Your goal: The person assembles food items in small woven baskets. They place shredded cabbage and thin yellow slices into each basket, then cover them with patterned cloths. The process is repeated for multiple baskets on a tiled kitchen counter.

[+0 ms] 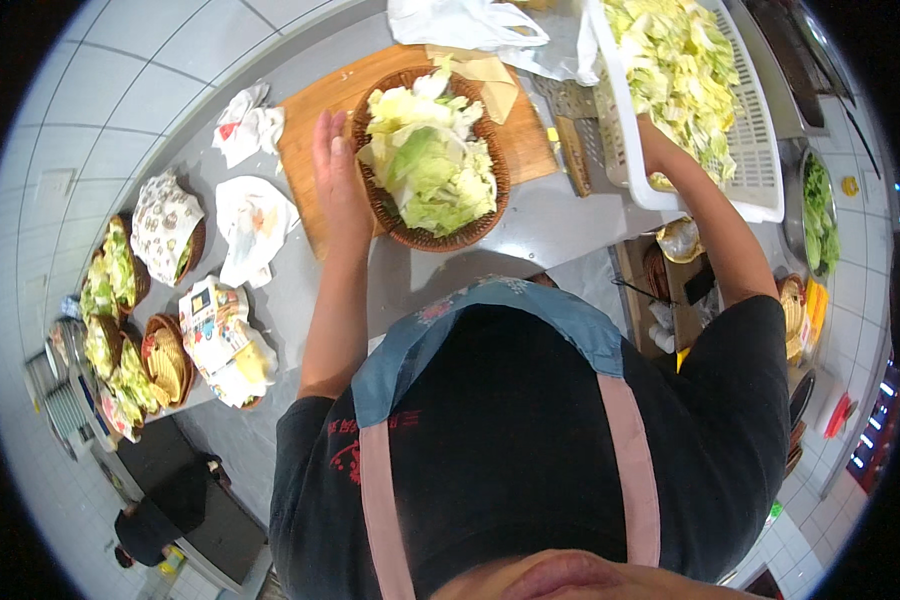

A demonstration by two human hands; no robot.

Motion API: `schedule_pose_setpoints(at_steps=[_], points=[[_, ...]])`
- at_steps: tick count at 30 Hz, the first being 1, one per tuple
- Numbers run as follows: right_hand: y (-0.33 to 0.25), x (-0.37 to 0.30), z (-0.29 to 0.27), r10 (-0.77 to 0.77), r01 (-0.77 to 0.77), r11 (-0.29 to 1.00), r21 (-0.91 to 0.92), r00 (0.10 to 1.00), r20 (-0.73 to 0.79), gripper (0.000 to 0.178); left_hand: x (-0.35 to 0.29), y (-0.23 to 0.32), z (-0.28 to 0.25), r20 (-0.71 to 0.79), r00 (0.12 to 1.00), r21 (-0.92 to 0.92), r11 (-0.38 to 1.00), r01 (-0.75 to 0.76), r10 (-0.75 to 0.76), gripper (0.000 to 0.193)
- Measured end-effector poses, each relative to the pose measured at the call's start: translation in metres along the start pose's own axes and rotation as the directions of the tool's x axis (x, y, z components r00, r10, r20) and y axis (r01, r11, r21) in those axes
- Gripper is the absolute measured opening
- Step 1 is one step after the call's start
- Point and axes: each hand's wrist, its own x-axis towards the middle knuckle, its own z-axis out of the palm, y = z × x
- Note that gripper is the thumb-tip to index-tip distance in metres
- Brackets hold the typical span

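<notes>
My left hand lies along the left side of an oval brown wicker basket, fingers stretched out together and the thumb side toward its rim. Torn cabbage leaves, pale yellow to green, are heaped in the basket. It stands on a wooden cutting board. To the right, my right hand reaches into a white plastic crate with slotted walls. Inside the crate is a large pile of the same chopped cabbage. The fingers of my right hand are hidden behind the crate's wall and the leaves.
A cleaver with a wooden handle lies between board and crate. White plastic bags lie behind. Crumpled cloths and several wicker baskets of cabbage, some covered, stand at left. A bowl of greens is at far right. Another person is lower left.
</notes>
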Motion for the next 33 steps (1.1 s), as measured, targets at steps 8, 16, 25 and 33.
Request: schedule_pose_setpoints(at_steps=[8,16,25,33], points=[[0.025,-0.001,-0.014,0.49,-0.441,0.858,0.262,0.856,-0.164,0.029,0.002,-0.01,0.008,0.039,0.997,0.077,0.995,-0.069,0.066,0.057],[-0.132,-0.029,-0.097,0.379,-0.089,0.794,0.602,0.846,-0.375,0.025,0.006,-0.028,0.013,0.143,0.985,0.127,0.985,-0.12,0.102,0.06],[-0.267,0.034,-0.01,-0.472,0.413,0.876,-0.25,0.841,-0.263,0.048,-0.004,-0.014,0.01,0.135,0.975,-0.042,0.984,-0.173,0.177,0.063],[-0.245,0.043,-0.003,-0.45,0.516,0.844,0.143,0.828,-0.335,0.051,-0.024,-0.026,0.024,0.075,0.958,0.311,0.906,-0.288,0.278,0.052]])
